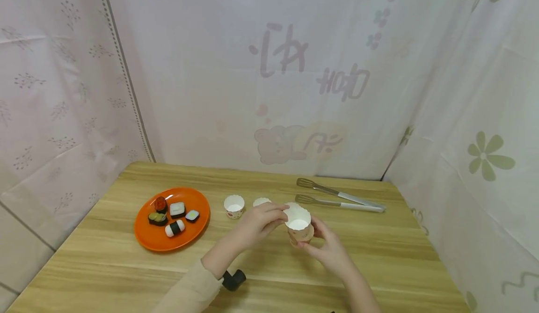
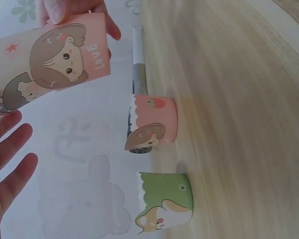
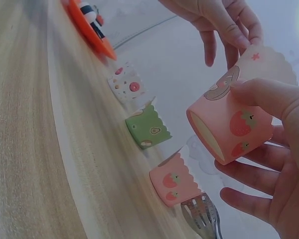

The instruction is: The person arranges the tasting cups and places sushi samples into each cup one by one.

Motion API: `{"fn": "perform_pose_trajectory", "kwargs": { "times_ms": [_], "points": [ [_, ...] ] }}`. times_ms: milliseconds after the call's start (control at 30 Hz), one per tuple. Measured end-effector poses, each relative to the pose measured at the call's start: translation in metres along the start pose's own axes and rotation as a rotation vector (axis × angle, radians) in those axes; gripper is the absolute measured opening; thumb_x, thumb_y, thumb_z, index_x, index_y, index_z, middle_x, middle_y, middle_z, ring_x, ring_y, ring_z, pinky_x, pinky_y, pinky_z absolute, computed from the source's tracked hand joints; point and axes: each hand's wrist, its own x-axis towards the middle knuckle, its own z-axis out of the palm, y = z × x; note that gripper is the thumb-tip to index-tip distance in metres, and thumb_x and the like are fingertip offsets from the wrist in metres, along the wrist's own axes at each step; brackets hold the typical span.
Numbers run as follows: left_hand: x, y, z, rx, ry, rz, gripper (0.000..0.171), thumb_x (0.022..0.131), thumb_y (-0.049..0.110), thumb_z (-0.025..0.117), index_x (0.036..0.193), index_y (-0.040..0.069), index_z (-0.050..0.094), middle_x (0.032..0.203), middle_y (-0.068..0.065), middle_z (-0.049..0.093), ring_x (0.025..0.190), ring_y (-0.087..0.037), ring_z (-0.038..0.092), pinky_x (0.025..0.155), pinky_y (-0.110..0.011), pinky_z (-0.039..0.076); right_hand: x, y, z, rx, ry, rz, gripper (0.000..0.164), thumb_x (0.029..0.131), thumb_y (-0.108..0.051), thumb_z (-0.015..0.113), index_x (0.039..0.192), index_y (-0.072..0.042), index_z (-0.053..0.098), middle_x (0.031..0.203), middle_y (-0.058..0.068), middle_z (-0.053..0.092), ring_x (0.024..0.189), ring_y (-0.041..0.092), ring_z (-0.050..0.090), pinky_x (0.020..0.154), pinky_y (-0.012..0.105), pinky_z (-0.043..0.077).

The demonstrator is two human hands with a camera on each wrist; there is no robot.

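Observation:
My right hand (image 1: 330, 250) grips a pink paper baking cup (image 3: 239, 117) printed with strawberries and a girl's face, thumb on the near side and fingers round the far side. At its pale scalloped rim my left hand (image 1: 261, 222) pinches the edge between thumb and finger, the other fingers spread apart. The cup is tilted and held above the table. Beneath it stand a white patterned cup (image 1: 234, 206), a green cup (image 3: 148, 127) with a dog print, and another pink cup (image 2: 155, 119). In the head view the hands partly hide these.
On the left lies an orange plate (image 1: 145, 231) with several toy sushi pieces (image 1: 174, 228). Metal tongs (image 1: 343, 204) with slotted ends lie at the back right. A black curved object (image 1: 235, 280) shows beside the left sleeve. Patterned curtains (image 1: 210, 79) enclose the wooden table (image 1: 379, 261).

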Motion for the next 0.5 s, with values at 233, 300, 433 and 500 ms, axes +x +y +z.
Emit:
{"fn": "perform_pose_trajectory", "kwargs": {
  "times_ms": [233, 300, 433, 500],
  "points": [
    [0.0, 0.003, -0.009, 0.043, 0.028, -0.024, 0.016, 0.084, 0.004, 0.073, 0.098, 0.012, 0.069, 0.116, -0.007, 0.065, 0.102, -0.018, 0.062, 0.084, -0.019, 0.051, 0.0, -0.002, 0.0, -0.008, -0.012, 0.003, 0.073, 0.077, -0.029, 0.082, 0.139, -0.016, 0.047, 0.124, 0.005, 0.061, 0.105, 0.026, 0.059, 0.09, 0.07, 0.039],
    [0.0, 0.004, -0.012, 0.046, 0.035, -0.034, 0.016, 0.084, 0.004, 0.073, 0.098, 0.012, 0.069, 0.116, -0.006, 0.065, 0.103, -0.018, 0.062, 0.084, -0.02, 0.052, 0.001, -0.002, 0.001, -0.014, -0.01, 0.002, 0.073, 0.077, -0.029, 0.082, 0.14, -0.015, 0.047, 0.124, 0.005, 0.06, 0.104, 0.025, 0.059, 0.091, 0.071, 0.038],
    [-0.002, 0.004, -0.018, 0.057, 0.048, -0.051, 0.015, 0.084, 0.004, 0.073, 0.098, 0.011, 0.069, 0.116, -0.006, 0.065, 0.104, -0.018, 0.062, 0.085, -0.021, 0.052, 0.001, -0.002, 0.001, -0.02, -0.004, -0.004, 0.073, 0.076, -0.028, 0.082, 0.14, -0.018, 0.048, 0.123, 0.002, 0.061, 0.102, 0.023, 0.06, 0.089, 0.07, 0.039],
    [-0.004, 0.004, -0.021, 0.067, 0.052, -0.065, 0.016, 0.084, 0.005, 0.073, 0.098, 0.011, 0.07, 0.116, -0.005, 0.065, 0.105, -0.018, 0.062, 0.086, -0.022, 0.052, 0.002, -0.002, 0.002, -0.02, -0.001, -0.005, 0.072, 0.076, -0.028, 0.083, 0.139, -0.02, 0.048, 0.122, 0.001, 0.061, 0.1, 0.022, 0.06, 0.089, 0.069, 0.04]
  ]
}}
